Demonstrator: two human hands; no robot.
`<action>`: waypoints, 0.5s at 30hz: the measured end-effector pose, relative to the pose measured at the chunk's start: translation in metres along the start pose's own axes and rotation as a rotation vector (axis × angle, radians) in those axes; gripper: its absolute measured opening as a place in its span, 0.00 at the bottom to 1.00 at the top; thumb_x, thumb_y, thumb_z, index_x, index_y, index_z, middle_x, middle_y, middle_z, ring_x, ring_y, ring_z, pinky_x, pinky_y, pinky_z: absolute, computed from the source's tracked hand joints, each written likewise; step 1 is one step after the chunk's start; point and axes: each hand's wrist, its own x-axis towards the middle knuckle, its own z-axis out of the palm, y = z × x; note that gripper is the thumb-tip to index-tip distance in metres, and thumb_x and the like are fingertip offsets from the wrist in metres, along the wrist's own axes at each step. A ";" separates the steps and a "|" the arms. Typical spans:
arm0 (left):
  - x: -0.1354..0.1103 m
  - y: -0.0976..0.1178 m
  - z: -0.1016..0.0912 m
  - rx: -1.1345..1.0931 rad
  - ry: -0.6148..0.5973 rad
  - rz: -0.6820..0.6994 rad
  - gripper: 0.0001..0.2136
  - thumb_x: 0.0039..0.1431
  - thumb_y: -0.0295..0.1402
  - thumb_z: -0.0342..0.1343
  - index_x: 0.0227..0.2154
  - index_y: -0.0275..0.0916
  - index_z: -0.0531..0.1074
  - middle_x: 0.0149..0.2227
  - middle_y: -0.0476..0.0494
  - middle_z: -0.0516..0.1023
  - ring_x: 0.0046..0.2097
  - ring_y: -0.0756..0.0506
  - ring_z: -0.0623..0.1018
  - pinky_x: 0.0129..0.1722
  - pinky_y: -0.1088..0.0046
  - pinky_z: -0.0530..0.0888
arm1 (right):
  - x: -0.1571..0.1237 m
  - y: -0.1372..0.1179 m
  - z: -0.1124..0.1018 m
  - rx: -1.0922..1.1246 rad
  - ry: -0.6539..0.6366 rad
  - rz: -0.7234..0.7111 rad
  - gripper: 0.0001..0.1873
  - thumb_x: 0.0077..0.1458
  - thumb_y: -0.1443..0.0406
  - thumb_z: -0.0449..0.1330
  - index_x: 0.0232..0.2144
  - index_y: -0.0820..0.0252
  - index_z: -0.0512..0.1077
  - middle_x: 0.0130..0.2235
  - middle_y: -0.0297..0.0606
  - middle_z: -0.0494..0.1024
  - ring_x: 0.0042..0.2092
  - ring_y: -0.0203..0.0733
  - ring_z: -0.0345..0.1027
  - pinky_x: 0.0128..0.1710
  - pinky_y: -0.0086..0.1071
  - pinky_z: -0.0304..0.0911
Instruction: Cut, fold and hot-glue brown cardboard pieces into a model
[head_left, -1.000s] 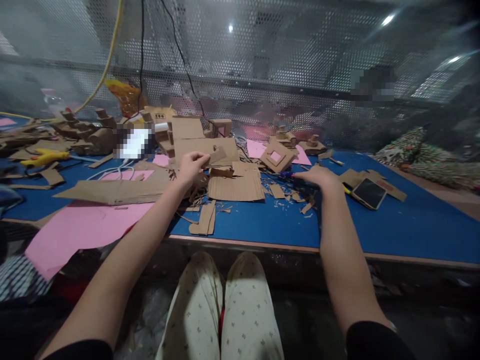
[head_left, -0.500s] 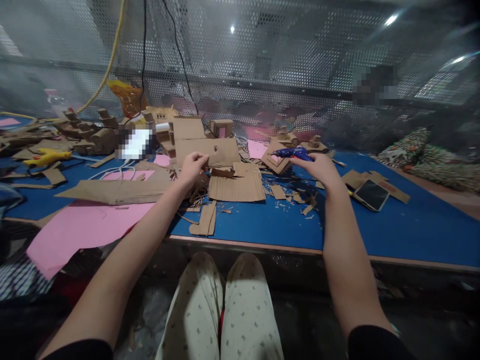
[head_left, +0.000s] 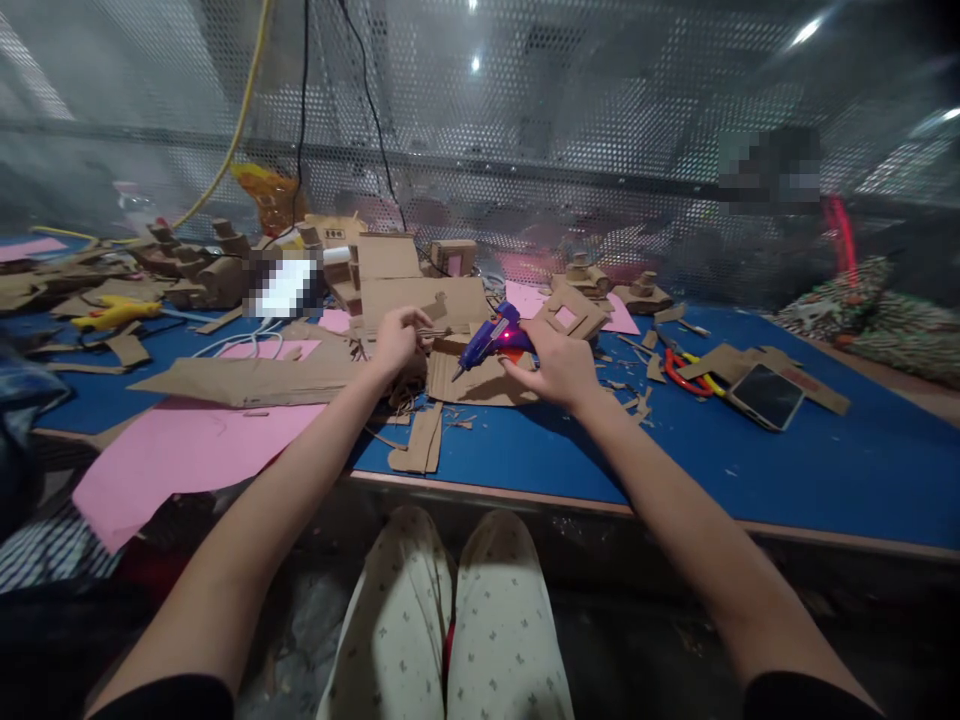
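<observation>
My right hand [head_left: 556, 362] is wrapped round a blue hot glue gun [head_left: 484, 340]. A red light glows on its body, and the nozzle slants down to the left over a flat piece of corrugated cardboard [head_left: 480, 385]. Just left of the gun, my left hand [head_left: 403, 340] pinches a narrow cardboard strip [head_left: 448, 331], partly hidden by the fingers. Behind this hand stands a folded cardboard structure [head_left: 420, 298] with upright panels. A square cardboard frame [head_left: 566, 315] with a pink centre leans behind my right hand.
Red-handled pliers [head_left: 686, 375] and a phone [head_left: 766, 395] lie at the right. A yellow glue gun [head_left: 116, 312] rests at the left among cardboard models. Pink paper [head_left: 172, 460] overhangs the front edge of the blue table [head_left: 712, 480]. Cables hang before the perforated metal screen [head_left: 480, 120].
The glue gun has come left and toward me in my right hand, from beside the square frame to over the corrugated piece. The pliers now show. My left hand stays nearly in place.
</observation>
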 end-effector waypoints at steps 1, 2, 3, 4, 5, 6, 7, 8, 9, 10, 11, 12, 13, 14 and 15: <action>0.001 -0.002 0.000 0.062 -0.012 0.038 0.13 0.45 0.20 0.44 0.29 0.35 0.73 0.25 0.47 0.73 0.25 0.49 0.75 0.24 0.76 0.67 | -0.001 -0.003 0.001 -0.002 0.005 -0.010 0.32 0.58 0.48 0.52 0.54 0.66 0.68 0.52 0.51 0.75 0.48 0.53 0.70 0.38 0.36 0.60; 0.001 -0.003 0.001 0.120 -0.022 0.076 0.15 0.45 0.20 0.44 0.29 0.34 0.75 0.26 0.46 0.74 0.25 0.49 0.75 0.26 0.75 0.68 | -0.001 -0.005 0.002 -0.005 0.007 -0.015 0.32 0.59 0.48 0.52 0.55 0.66 0.68 0.51 0.51 0.76 0.47 0.53 0.71 0.37 0.35 0.60; 0.002 -0.005 0.001 0.166 -0.027 0.111 0.16 0.45 0.20 0.44 0.30 0.34 0.76 0.28 0.44 0.76 0.26 0.49 0.75 0.29 0.73 0.70 | -0.001 -0.006 0.003 -0.010 0.005 -0.016 0.32 0.59 0.48 0.51 0.55 0.66 0.67 0.51 0.51 0.76 0.47 0.52 0.71 0.37 0.35 0.60; 0.003 -0.006 0.001 0.199 -0.028 0.141 0.17 0.46 0.20 0.44 0.32 0.33 0.77 0.31 0.43 0.78 0.26 0.49 0.75 0.32 0.72 0.71 | -0.002 -0.008 0.004 -0.015 0.000 -0.017 0.33 0.59 0.47 0.50 0.56 0.66 0.67 0.51 0.51 0.76 0.46 0.52 0.71 0.36 0.35 0.60; 0.003 -0.007 0.001 0.225 -0.026 0.166 0.18 0.47 0.20 0.44 0.34 0.33 0.78 0.35 0.42 0.79 0.28 0.49 0.76 0.35 0.71 0.72 | -0.002 -0.010 0.005 -0.020 -0.007 -0.017 0.33 0.60 0.47 0.50 0.56 0.66 0.67 0.52 0.52 0.76 0.45 0.52 0.72 0.35 0.35 0.60; 0.004 -0.008 0.001 0.254 -0.025 0.191 0.18 0.48 0.21 0.45 0.36 0.34 0.78 0.38 0.41 0.80 0.31 0.48 0.77 0.38 0.70 0.73 | -0.002 -0.013 0.005 -0.023 -0.015 -0.021 0.34 0.60 0.47 0.49 0.57 0.66 0.66 0.53 0.52 0.75 0.45 0.52 0.72 0.35 0.35 0.60; 0.004 -0.009 0.001 0.286 -0.019 0.216 0.17 0.49 0.21 0.46 0.37 0.34 0.79 0.40 0.40 0.80 0.35 0.46 0.78 0.42 0.69 0.73 | -0.003 -0.015 0.006 -0.022 -0.024 -0.030 0.35 0.61 0.47 0.48 0.58 0.67 0.65 0.54 0.53 0.74 0.45 0.52 0.72 0.35 0.34 0.60; 0.005 -0.010 0.001 0.320 -0.011 0.242 0.16 0.51 0.23 0.48 0.37 0.35 0.79 0.42 0.39 0.80 0.40 0.44 0.78 0.45 0.68 0.72 | -0.003 -0.018 0.006 -0.021 -0.036 -0.039 0.35 0.61 0.47 0.47 0.58 0.67 0.65 0.54 0.54 0.74 0.46 0.52 0.71 0.35 0.34 0.60; 0.005 -0.010 0.000 0.352 -0.004 0.266 0.14 0.53 0.25 0.50 0.37 0.35 0.79 0.43 0.39 0.80 0.44 0.43 0.77 0.49 0.67 0.71 | -0.003 -0.021 0.006 -0.021 -0.051 -0.048 0.34 0.62 0.47 0.47 0.58 0.67 0.65 0.55 0.54 0.74 0.47 0.52 0.71 0.35 0.34 0.60; 0.005 -0.011 0.000 0.375 0.000 0.282 0.12 0.54 0.28 0.52 0.37 0.35 0.80 0.43 0.38 0.80 0.47 0.41 0.76 0.51 0.66 0.70 | -0.004 -0.024 0.006 -0.024 -0.067 -0.052 0.34 0.63 0.47 0.46 0.58 0.67 0.65 0.54 0.54 0.74 0.47 0.52 0.71 0.35 0.34 0.60; 0.005 -0.011 0.000 0.385 -0.001 0.287 0.12 0.56 0.31 0.53 0.37 0.35 0.80 0.43 0.37 0.79 0.48 0.41 0.76 0.52 0.65 0.69 | -0.004 -0.026 0.007 -0.031 -0.082 -0.054 0.34 0.63 0.47 0.45 0.58 0.67 0.65 0.54 0.54 0.74 0.47 0.52 0.71 0.35 0.33 0.59; 0.005 -0.011 0.000 0.384 -0.005 0.283 0.12 0.56 0.34 0.55 0.37 0.35 0.80 0.43 0.37 0.79 0.48 0.40 0.76 0.52 0.64 0.69 | -0.004 -0.028 0.007 -0.038 -0.093 -0.054 0.34 0.63 0.47 0.45 0.58 0.67 0.65 0.53 0.53 0.74 0.47 0.52 0.71 0.35 0.33 0.59; 0.005 -0.011 0.000 0.370 -0.012 0.269 0.13 0.56 0.37 0.56 0.37 0.35 0.80 0.43 0.37 0.79 0.48 0.40 0.76 0.52 0.64 0.69 | -0.005 -0.029 0.008 -0.046 -0.101 -0.052 0.34 0.63 0.47 0.45 0.57 0.66 0.66 0.53 0.53 0.75 0.47 0.52 0.71 0.34 0.33 0.59; 0.005 -0.011 0.001 0.336 -0.021 0.238 0.13 0.55 0.39 0.57 0.36 0.35 0.80 0.42 0.37 0.79 0.47 0.41 0.76 0.51 0.64 0.69 | -0.005 -0.030 0.008 -0.051 -0.104 -0.051 0.34 0.63 0.46 0.45 0.57 0.66 0.65 0.52 0.53 0.75 0.47 0.52 0.71 0.34 0.33 0.59; 0.005 -0.011 0.001 0.295 -0.033 0.203 0.13 0.54 0.40 0.59 0.36 0.35 0.80 0.42 0.38 0.79 0.47 0.41 0.76 0.51 0.65 0.69 | -0.005 -0.030 0.009 -0.052 -0.104 -0.050 0.34 0.63 0.46 0.45 0.57 0.66 0.65 0.52 0.52 0.75 0.47 0.51 0.70 0.34 0.33 0.58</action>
